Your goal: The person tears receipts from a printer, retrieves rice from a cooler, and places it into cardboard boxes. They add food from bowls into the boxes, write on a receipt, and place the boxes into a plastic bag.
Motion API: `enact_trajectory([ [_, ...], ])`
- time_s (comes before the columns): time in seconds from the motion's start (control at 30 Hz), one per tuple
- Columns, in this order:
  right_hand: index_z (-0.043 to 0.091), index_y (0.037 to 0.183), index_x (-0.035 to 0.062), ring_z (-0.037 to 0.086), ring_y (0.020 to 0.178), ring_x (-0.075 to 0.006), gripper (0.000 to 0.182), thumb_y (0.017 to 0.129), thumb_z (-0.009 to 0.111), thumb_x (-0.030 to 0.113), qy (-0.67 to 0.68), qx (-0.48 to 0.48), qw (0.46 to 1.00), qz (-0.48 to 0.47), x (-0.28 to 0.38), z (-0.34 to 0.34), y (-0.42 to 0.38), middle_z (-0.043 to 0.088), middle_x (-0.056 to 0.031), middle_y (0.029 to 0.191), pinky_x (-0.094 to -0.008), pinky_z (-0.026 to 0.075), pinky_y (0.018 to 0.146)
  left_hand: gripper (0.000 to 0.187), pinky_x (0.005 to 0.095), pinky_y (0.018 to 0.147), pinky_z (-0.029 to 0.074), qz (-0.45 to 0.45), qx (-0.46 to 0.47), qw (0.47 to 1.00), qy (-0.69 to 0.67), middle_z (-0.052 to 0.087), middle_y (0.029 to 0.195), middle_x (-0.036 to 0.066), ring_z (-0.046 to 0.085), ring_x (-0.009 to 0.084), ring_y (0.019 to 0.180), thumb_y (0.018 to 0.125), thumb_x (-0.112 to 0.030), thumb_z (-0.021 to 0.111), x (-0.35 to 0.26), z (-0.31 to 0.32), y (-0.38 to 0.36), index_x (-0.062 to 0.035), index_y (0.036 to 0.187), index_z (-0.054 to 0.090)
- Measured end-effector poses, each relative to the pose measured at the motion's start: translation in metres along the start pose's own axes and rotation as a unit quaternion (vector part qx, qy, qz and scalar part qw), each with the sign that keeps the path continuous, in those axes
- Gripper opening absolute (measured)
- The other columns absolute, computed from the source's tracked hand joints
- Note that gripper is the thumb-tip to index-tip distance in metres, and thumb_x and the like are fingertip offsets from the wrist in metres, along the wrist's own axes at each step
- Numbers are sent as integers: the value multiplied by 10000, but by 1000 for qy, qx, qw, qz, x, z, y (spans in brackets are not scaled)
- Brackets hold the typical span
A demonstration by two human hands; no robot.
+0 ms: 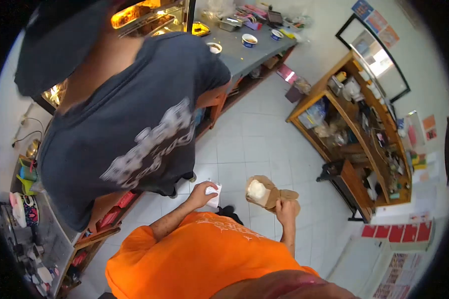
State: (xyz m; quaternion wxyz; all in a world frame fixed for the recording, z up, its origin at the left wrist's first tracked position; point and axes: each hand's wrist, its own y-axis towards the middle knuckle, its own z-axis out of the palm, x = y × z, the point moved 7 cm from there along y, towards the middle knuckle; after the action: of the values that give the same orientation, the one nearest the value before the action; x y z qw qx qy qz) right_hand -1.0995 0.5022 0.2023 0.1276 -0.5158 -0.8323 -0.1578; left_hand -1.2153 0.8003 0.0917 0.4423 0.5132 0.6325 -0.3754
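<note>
My left hand (200,195) is closed around white paper (214,199), which looks like folded napkins. My right hand (286,211) grips the flap of an open brown cardboard food box (271,201) and holds it in front of me, above the floor. A rounded white mass (256,190) sits in the box; I cannot make out what food it is. The two hands are apart, one on each side of my orange shirt.
A person in a dark shirt (149,109) stands close on my left, facing the grey counter (229,50). Bowls (249,40) and a lit food warmer (139,15) are there. To the right stands a wooden shelf unit (344,114). White tiles (234,134) cover the floor.
</note>
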Motion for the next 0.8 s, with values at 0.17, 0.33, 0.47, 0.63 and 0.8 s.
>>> enact_trajectory([
  [0.17, 621, 687, 25, 584, 633, -397, 239, 822, 553, 209, -44, 44, 995, -77, -59, 10, 151, 615, -193, 683, -484, 446, 591, 343, 331, 841, 477, -18, -50, 998, 16, 636, 1096, 141, 614, 253, 988, 761, -50, 679, 14, 38, 112, -61, 1101, 637],
  [0.33, 617, 686, 14, 581, 678, -403, 248, 830, 549, 203, -16, 95, 970, -224, -69, 12, 382, 617, -191, 696, -491, 444, 635, 576, 361, 877, 489, -94, -160, 982, -20, 511, 1252, 124, 551, 265, 1096, 770, 7, 641, -30, 38, 237, -106, 1314, 491],
  [0.47, 600, 678, 4, 578, 684, -395, 264, 851, 526, 190, 30, 71, 943, -324, -58, 25, 537, 604, -198, 688, -493, 426, 617, 613, 353, 841, 506, -77, -269, 956, -92, 494, 1230, 153, 536, 256, 1118, 760, 42, 616, -21, 7, 314, -106, 1337, 470],
  [0.63, 594, 687, 18, 572, 660, -396, 277, 862, 517, 218, 86, 76, 945, -307, -35, 22, 715, 588, -204, 678, -487, 412, 596, 514, 311, 868, 471, -90, -374, 923, -10, 579, 1135, 135, 581, 226, 1047, 774, -43, 690, 27, -48, 422, -60, 1265, 539],
  [0.8, 617, 711, 41, 597, 679, -385, 286, 868, 523, 261, 105, 2, 930, -353, -47, 14, 908, 595, -190, 680, -455, 432, 582, 366, 330, 811, 476, -91, -365, 926, -36, 616, 1094, 172, 604, 239, 982, 867, -204, 646, 28, -90, 605, -41, 1191, 595],
])
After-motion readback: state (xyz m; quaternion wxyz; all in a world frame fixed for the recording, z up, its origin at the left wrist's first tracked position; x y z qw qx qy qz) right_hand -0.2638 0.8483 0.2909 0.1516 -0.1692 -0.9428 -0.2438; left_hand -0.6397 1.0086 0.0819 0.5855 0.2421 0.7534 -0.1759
